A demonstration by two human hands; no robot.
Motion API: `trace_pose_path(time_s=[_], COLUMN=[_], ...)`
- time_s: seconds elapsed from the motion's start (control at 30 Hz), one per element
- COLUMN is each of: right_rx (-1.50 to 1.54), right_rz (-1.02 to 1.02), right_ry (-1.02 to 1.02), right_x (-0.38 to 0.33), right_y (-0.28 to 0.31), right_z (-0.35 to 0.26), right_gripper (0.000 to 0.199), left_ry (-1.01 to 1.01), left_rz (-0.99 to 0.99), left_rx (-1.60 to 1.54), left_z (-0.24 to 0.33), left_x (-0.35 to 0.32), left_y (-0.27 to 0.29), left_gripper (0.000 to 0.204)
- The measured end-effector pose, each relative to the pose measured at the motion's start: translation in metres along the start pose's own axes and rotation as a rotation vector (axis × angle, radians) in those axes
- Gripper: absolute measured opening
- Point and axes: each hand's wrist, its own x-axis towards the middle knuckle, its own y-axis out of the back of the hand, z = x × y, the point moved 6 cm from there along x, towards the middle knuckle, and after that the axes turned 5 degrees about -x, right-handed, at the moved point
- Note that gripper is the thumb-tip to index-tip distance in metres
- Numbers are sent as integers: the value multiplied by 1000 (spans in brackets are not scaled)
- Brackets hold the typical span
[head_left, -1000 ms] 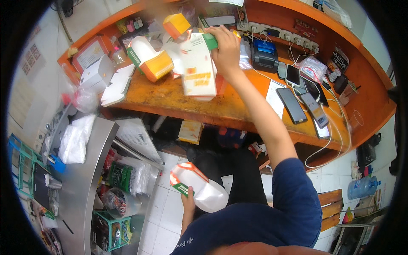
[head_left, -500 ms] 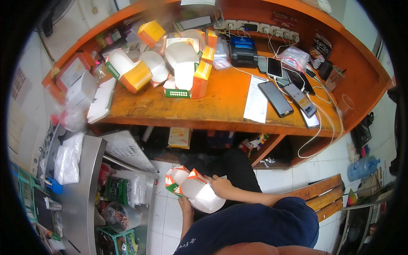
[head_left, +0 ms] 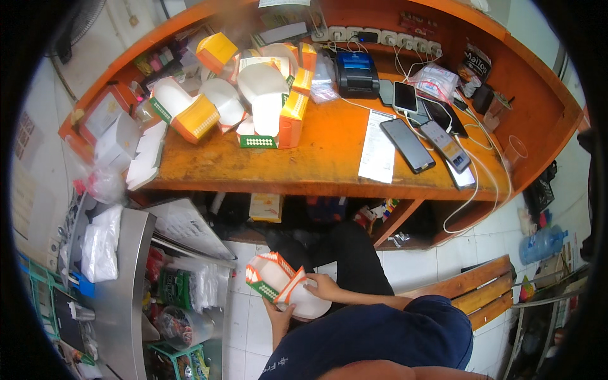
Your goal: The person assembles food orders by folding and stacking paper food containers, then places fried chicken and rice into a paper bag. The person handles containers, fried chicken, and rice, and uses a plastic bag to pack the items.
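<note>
Over my lap I hold an open paper food box with orange and green patterned outer walls and a white inside; its rounded white flap hangs toward me. At the lower left side, my left hand is closed on the box, thumb against the wall. My right hand grips the right-hand edge, near the orange fold, with its fingertips partly hidden by the card. On the desk ahead stands a cluster of similar open food boxes, some with yellow walls.
The curved orange wooden desk carries several phones, tangled cables, a paper slip and a small black printer. A steel counter with shelves stands at my left. A slatted wooden bench is on my right.
The box has turned and opened out, so its patterned side and inside show more. My left hand has shifted up along its wall. My right hand has moved slightly down.
</note>
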Motion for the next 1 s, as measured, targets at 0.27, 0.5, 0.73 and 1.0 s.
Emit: trace_pose_path(time_s=[0.27, 0.5, 0.73, 1.0], right_rx=[-135, 888, 582, -294], right_rz=[-255, 4, 45, 361], right_ry=[31, 218, 149, 715], right_x=[-19, 11, 37, 100], right_y=[4, 55, 66, 167], right_z=[-23, -81, -102, -201], right_gripper=[51, 45, 32, 42], left_ry=[45, 28, 152, 408], left_rz=[279, 9, -137, -26], left_rx=[-126, 44, 20, -97], left_z=[10, 42, 61, 31], left_x=[17, 20, 4, -2], left_y=[19, -4, -36, -6], left_gripper=[29, 19, 40, 64])
